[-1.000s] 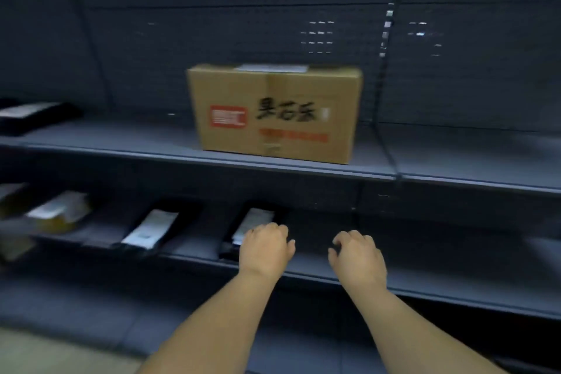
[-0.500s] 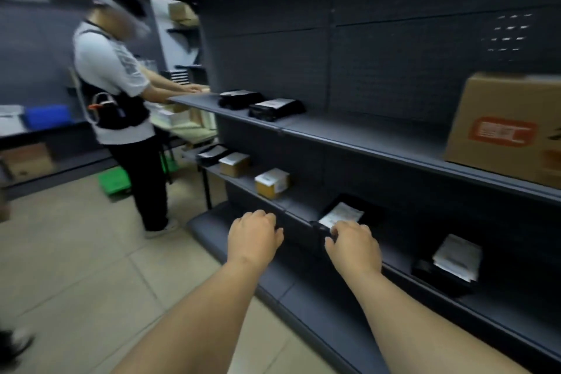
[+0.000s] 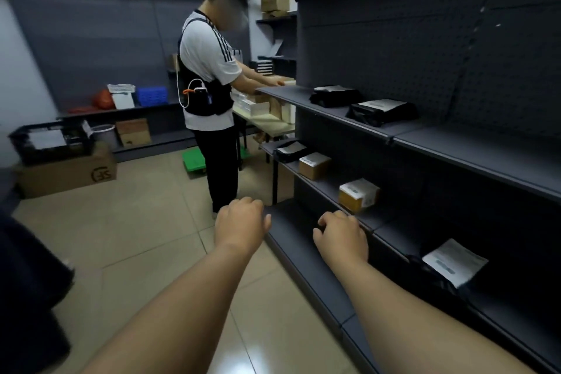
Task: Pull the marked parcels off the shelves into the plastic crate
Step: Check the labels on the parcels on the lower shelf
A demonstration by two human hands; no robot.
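— What have your hands got right now?

— Nothing. My left hand (image 3: 241, 223) hangs over the floor tiles with its fingers loosely curled, and my right hand (image 3: 341, 234) is the same, knuckles up, just in front of the lip of the middle shelf (image 3: 326, 188). Neither touches a parcel.

— So which step are you on?

— Between picks, I'd say: looking along the rack for the next marked one. Nearest my right hand is the yellow-and-white box (image 3: 358, 194), then a brown box (image 3: 314, 164) and a black mailer (image 3: 290, 149) further down the same shelf. A labelled black bag (image 3: 449, 264) lies lower right, and two black bags (image 3: 381, 111) sit on the upper shelf. I can't read any marks from here.

— And the crate?

— The black crate (image 3: 50, 143) sits on a cardboard box (image 3: 66, 174) across the room, well apart from me.

— Room to move?

— Open floor on my left. Another person (image 3: 212, 85) stands at the rack's far end, so I'd carry behind them and mind the shelf lip above when reaching in.
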